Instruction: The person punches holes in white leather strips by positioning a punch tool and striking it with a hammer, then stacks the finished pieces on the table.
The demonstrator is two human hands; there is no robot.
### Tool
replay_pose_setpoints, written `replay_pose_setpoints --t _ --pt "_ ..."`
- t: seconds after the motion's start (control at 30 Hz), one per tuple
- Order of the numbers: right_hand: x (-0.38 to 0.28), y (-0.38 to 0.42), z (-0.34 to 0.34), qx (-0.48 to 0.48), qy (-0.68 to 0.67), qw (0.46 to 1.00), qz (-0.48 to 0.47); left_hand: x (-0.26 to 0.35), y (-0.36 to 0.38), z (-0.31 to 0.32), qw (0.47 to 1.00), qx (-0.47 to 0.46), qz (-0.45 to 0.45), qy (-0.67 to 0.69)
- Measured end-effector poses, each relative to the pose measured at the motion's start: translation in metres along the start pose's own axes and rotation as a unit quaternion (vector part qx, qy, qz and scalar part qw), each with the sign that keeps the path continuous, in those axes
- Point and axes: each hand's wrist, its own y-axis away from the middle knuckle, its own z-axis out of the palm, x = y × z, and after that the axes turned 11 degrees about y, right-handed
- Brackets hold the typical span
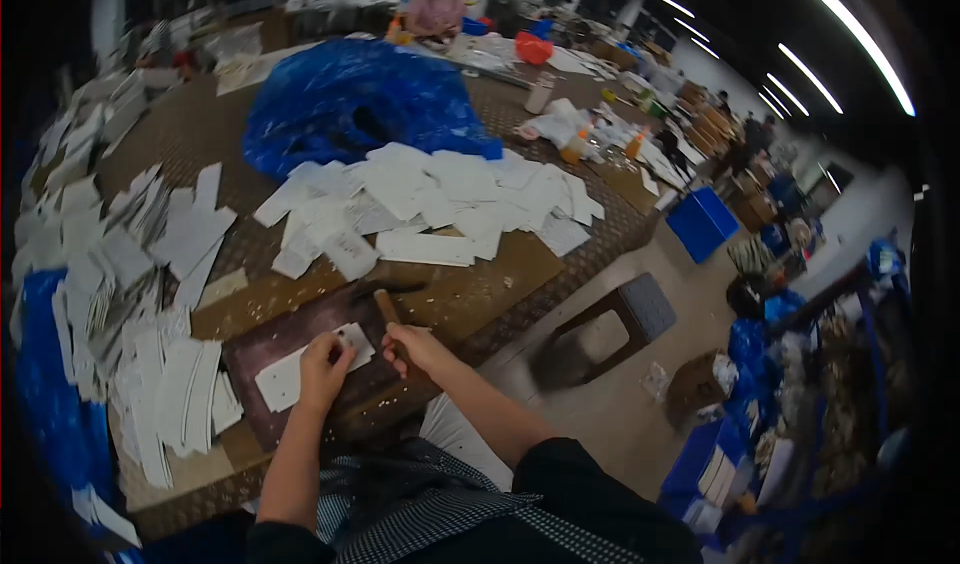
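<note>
A white card piece [283, 379] lies on a dark reddish-brown board [262, 346] in front of me. My left hand [324, 364] rests on the card with its fingers pinched together. What they hold, if anything, is too small to make out; a dark spot shows on the card beside the fingertips. My right hand [411, 350] is wrapped round the wooden handle of a hammer [386, 309], raised just right of the card. The hammer's dark head points away from me. Small pale scraps lie scattered around the board.
Loose white cards [430, 189] are heaped beyond the board, before a blue plastic bag [360, 99]. Stacked cards [175, 389] stand at the left. A dark stool [615, 329] and a blue bin [702, 224] are on the right. A person [437, 9] sits at the back.
</note>
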Motion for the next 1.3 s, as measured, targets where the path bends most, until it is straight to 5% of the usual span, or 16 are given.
replay_pose_setpoints --t 0.6,0.77,0.83,0.87,0.97,1.07,1.3 --pt "-0.005 -0.006 0.0 0.017 0.045 0.999 0.023 -0.012 -0.005 0.003 0.959 0.07 -0.116 0.248" --pt "-0.026 0.002 -0.02 0.088 0.328 0.94 -0.017 -0.01 -0.004 -0.006 0.97 0.074 -0.062 0.224" --pt "-0.029 0.013 -0.022 0.171 0.543 0.821 -0.042 -0.001 -0.006 -0.015 0.97 0.091 -0.037 0.224" --pt "-0.025 0.014 -0.022 0.216 0.641 0.731 -0.089 0.0 -0.001 -0.027 0.979 0.1 -0.053 0.169" --pt "-0.01 0.026 -0.005 0.295 0.6 0.705 -0.234 0.015 0.011 -0.058 0.994 0.064 -0.075 -0.038" --pt "0.003 0.035 0.025 0.252 0.547 0.709 -0.368 0.031 0.031 -0.08 0.967 0.02 -0.063 -0.245" --pt "0.035 0.028 0.061 0.272 0.591 0.673 -0.353 0.048 0.03 -0.09 0.932 -0.037 -0.155 -0.326"
